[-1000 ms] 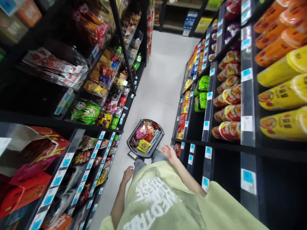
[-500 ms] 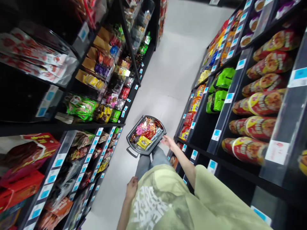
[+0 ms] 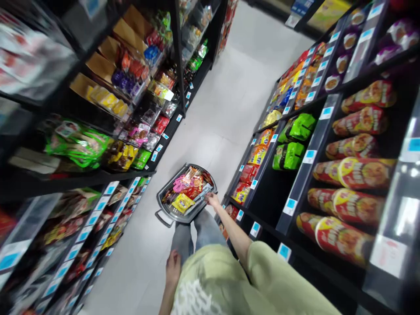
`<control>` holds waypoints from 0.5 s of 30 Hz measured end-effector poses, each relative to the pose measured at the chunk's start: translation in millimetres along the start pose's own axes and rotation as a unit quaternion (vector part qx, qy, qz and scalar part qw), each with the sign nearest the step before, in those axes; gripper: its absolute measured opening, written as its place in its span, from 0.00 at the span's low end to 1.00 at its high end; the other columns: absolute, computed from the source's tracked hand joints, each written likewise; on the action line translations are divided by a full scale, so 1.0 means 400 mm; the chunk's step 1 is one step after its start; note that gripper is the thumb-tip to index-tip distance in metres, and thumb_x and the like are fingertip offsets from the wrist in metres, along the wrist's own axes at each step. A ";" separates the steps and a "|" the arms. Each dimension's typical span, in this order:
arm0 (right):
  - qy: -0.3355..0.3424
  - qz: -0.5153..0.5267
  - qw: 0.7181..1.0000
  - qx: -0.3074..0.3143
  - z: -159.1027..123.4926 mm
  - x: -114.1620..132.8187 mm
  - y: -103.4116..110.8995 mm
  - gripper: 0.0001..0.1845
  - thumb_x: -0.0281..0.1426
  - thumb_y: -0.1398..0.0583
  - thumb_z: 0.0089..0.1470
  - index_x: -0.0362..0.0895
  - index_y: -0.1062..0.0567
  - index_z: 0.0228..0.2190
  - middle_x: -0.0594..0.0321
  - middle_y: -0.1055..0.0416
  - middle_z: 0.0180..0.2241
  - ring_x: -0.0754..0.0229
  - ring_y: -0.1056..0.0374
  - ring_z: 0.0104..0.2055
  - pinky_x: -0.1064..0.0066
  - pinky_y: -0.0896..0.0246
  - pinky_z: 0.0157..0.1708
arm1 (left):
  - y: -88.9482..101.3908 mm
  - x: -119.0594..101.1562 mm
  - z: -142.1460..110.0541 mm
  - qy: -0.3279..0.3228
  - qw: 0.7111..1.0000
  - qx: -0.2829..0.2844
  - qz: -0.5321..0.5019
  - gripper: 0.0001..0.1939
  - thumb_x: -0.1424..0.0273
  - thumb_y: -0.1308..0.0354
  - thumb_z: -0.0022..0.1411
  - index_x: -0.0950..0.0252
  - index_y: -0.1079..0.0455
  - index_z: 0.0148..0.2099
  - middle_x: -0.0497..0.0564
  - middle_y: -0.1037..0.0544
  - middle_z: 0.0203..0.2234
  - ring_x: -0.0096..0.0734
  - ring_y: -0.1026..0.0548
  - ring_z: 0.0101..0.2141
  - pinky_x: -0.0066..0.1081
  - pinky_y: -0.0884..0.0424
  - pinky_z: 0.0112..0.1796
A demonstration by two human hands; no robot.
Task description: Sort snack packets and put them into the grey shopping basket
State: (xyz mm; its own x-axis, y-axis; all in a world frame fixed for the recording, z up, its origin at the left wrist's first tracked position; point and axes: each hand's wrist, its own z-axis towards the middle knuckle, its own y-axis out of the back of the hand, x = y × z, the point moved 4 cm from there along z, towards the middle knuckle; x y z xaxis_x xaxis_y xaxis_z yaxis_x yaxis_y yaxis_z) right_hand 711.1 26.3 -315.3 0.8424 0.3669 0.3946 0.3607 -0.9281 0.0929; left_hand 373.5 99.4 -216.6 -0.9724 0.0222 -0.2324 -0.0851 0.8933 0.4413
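A dark grey shopping basket [image 3: 159, 199] with a loop handle [image 3: 163, 219] at its near left is in front of my legs. Inside lie a yellow packet [image 3: 183, 203], red packets [image 3: 194, 188], a pink packet [image 3: 181, 183] and a long grey-blue piece [image 3: 201, 194] that I cannot identify. My right hand [image 3: 213, 200] reaches down to the basket's right side, its fingers closed at the rim; their exact hold is partly hidden. Beside my left thigh hangs my left hand [image 3: 173, 265], fingers curled, with nothing visible in it.
Dark shelves line both sides of the aisle. On the right are red cup noodles [image 3: 356, 170] and green packs [image 3: 290, 155]. Bagged snacks [image 3: 80, 146] and boxes of small packets [image 3: 106, 101] fill the left shelves. Pale floor [image 3: 226, 113] runs ahead between them.
My right hand has gone from open beside the basket to closed at its right rim. My left hand has come lower in view, beside my thigh. The view has shifted.
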 end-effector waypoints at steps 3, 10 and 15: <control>0.023 -0.054 0.997 -0.042 0.165 -0.055 -0.022 0.13 0.36 0.39 0.62 0.40 0.27 0.43 0.60 0.26 0.40 0.61 0.28 0.36 0.65 0.28 0.37 | -0.132 0.059 0.046 -0.001 0.998 0.005 0.061 0.18 0.67 0.54 0.60 0.62 0.28 0.49 0.60 0.21 0.48 0.48 0.24 0.52 0.40 0.31 0.53; 0.070 -0.205 0.972 -0.093 0.534 -0.224 -0.084 0.24 0.39 0.34 0.51 0.43 0.30 0.47 0.57 0.23 0.42 0.55 0.27 0.45 0.65 0.31 0.44 | -0.272 0.187 0.059 0.005 0.997 0.025 -0.070 0.16 0.59 0.52 0.62 0.55 0.26 0.45 0.49 0.18 0.43 0.40 0.22 0.49 0.38 0.30 0.55; 0.104 -0.289 0.946 -0.106 0.660 -0.293 -0.126 0.32 0.39 0.33 0.49 0.40 0.36 0.51 0.48 0.25 0.46 0.48 0.31 0.53 0.61 0.34 0.49 | -0.286 0.245 0.054 0.062 0.992 0.015 -0.106 0.16 0.57 0.49 0.60 0.53 0.25 0.43 0.46 0.17 0.43 0.42 0.22 0.49 0.39 0.28 0.54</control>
State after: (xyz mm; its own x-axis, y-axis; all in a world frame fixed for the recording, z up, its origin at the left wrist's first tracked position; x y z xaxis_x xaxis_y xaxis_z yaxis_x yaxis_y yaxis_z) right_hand 699.9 46.9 -607.6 0.4236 0.8170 0.3912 0.6296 -0.5761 0.5213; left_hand 292.6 9.0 -308.4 -0.9527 -0.2214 -0.2083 -0.2860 0.8851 0.3673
